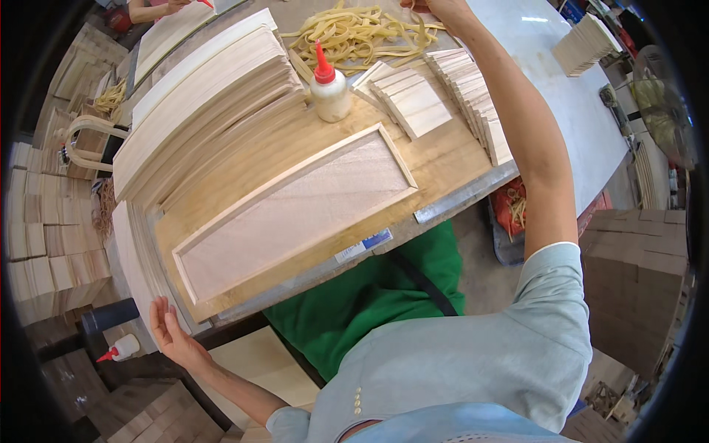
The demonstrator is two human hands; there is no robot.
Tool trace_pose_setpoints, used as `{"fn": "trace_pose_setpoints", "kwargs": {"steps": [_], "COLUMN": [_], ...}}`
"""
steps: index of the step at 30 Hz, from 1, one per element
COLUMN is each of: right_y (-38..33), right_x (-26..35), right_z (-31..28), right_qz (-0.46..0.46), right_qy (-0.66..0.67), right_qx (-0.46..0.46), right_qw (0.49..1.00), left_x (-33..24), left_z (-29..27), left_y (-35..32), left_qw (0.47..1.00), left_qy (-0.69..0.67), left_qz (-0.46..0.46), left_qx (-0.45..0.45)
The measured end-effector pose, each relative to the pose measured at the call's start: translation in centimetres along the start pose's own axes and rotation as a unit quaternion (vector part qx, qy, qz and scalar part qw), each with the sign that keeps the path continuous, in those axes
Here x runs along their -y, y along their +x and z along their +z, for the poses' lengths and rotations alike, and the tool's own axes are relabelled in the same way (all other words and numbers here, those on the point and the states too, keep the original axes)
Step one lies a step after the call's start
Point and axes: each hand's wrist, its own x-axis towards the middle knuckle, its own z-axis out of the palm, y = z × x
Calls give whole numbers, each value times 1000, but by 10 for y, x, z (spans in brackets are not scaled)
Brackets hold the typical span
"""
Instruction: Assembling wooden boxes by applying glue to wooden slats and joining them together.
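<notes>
Centrally, a framed panel (295, 210) lies assembled on the tabletop (443, 159), glue bottle (329, 88) behind it. Right hand (436, 7) reaches the rubber bands (354, 33) at the far edge, grip unclear; left hand (171, 332), fingers open, touches slats (140, 258) at the left edge. Banding apparently remains.

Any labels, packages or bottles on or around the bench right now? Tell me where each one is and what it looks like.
Sticker label: front edge of the bench, below the shallow wooden tray; small rectangle, white with a blue part.
Glue bottle: upright on the bench behind the tray; whitish body, red pointed nozzle.
Second glue bottle: lying low at the left, near the left hand; white, red nozzle.
No screens or signs.
</notes>
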Motion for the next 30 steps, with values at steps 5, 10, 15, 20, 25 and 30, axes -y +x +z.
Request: {"fn": "trace_pose_setpoints", "kwargs": {"steps": [5, 10, 15, 20, 25, 30], "right_y": [-68, -193, -250, -260, -243, -239], "right_x": [78, 179, 179, 140, 95, 72], "right_z": [17, 64, 91, 61, 19, 32], "right_qz": [4, 104, 104, -14, 155, 174], "right_qy": [160, 94, 275, -41, -101, -82], "right_qx": [55, 231, 332, 367, 194, 226], "right_qw": [986, 963, 896, 929, 963, 955], "left_x": [-52, -139, -130, -74, -35, -35], "left_z": [51, 177, 200, 101, -11, 7], "left_y": [-21, -30, -26, -7, 15, 37], "left_qw": [992, 929, 925, 831, 958, 948], "left_qy": [2, 33, -138, -385, -76, -29], "left_qz": [107, 283, 68, -89, -133, -141], "left_qx": [67, 236, 348, 392, 243, 284]}}
